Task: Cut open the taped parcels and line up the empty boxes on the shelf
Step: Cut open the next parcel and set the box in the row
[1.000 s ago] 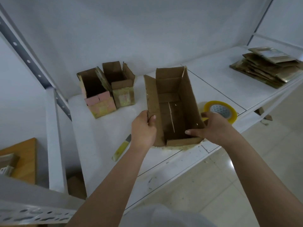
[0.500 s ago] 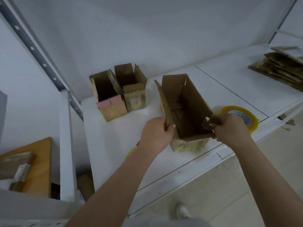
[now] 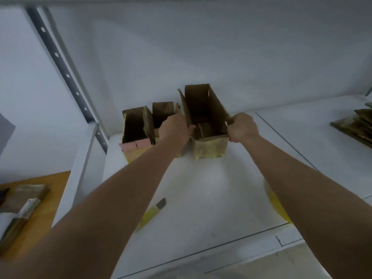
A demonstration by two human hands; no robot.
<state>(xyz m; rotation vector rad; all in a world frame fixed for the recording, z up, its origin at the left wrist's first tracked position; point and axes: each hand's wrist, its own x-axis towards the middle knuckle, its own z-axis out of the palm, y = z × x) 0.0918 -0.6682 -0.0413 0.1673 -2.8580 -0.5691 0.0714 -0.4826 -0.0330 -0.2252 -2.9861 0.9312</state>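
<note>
— Now, where does the large open box (image 3: 208,125) stand?

— At the back of the white shelf (image 3: 211,190), near the wall, upright with its flaps raised. It sits just to the right of 2 smaller open boxes: the pink-edged box (image 3: 135,133) at far left and the middle box (image 3: 162,111) between them, partly hidden by an arm.

— And the hands?

— The left hand (image 3: 174,129) grasps the large box's left flap, fingers curled over its edge. The right hand (image 3: 242,127) pinches the right wall at the near corner.

— What lies nearer the viewer than that box?

— A yellow utility knife (image 3: 151,215) lies flat on the shelf, well in front of it. A yellow roll, probably tape (image 3: 276,206), shows front-right, mostly covered by the right forearm; the blur leaves this uncertain.

— Farther right?

— A stack of flattened cardboard (image 3: 355,125), well apart from the box.
</note>
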